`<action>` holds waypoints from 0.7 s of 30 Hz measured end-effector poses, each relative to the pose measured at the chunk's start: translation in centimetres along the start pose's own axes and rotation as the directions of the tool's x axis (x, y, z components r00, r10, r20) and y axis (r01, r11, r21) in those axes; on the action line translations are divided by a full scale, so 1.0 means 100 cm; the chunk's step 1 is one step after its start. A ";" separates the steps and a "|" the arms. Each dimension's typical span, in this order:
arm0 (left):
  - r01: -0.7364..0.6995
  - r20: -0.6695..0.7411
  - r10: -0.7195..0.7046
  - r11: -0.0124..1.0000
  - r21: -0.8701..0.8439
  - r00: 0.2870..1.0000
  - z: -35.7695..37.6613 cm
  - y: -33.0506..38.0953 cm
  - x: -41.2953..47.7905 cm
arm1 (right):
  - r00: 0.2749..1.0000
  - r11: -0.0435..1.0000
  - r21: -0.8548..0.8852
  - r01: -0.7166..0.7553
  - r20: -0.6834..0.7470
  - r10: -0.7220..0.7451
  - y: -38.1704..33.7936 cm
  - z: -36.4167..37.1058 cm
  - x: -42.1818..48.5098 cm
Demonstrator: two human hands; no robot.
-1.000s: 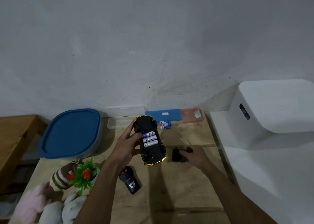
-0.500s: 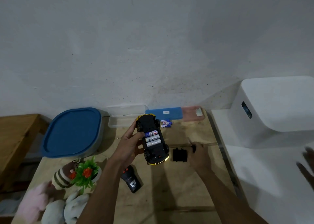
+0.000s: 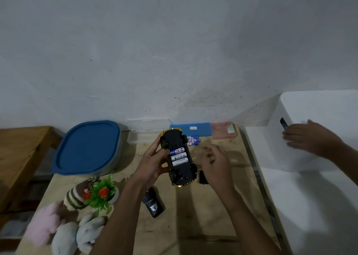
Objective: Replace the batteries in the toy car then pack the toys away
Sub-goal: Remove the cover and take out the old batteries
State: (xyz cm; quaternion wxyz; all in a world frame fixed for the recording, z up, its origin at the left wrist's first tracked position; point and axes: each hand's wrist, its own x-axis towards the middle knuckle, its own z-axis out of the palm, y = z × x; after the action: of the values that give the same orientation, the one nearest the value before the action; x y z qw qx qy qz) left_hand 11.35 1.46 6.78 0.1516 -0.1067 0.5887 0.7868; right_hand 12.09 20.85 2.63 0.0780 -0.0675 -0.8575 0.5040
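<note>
Black-and-gold plastic toy car [image 3: 177, 158] is held underside up in the left hand [image 3: 153, 161], whose fingers curl round its body; this exposes the open bay and its three cylindrical batteries [image 3: 179, 155]. The right hand [image 3: 215, 161] hovers just beside it, loosely bent and empty. A black rectangular cover [image 3: 203, 177] lies beneath that hand, and a black remote [image 3: 153, 204] lies near the left wrist.

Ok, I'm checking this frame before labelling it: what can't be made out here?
Head view:
- right hand: motion-blurred, grip unclear.
- battery cover: partly under that hand.
- spare batteries: count hidden by the toy car.
- blue-lidded tub: contents hidden by lid.
</note>
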 end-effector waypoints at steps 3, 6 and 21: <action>-0.026 0.003 0.026 1.000 -0.002 1.000 0.002 -0.002 0.000 | 0.991 0.995 -0.049 0.083 0.108 -0.077 -0.032 0.009 -0.007; -0.052 -0.004 0.052 0.999 0.015 0.999 0.002 -0.004 -0.002 | 0.991 0.992 -0.106 0.074 0.120 -0.062 -0.038 0.017 -0.007; -0.125 -0.029 0.129 0.985 0.121 0.991 0.005 -0.012 -0.008 | 0.985 0.993 0.016 -0.120 0.130 0.117 -0.044 0.025 -0.009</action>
State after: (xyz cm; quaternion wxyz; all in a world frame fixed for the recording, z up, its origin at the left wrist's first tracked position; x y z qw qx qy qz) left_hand 12.51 2.16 6.16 0.0964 -0.0740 0.6429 0.7562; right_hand 12.32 16.46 5.23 -0.0067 -0.0847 -0.8492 0.5212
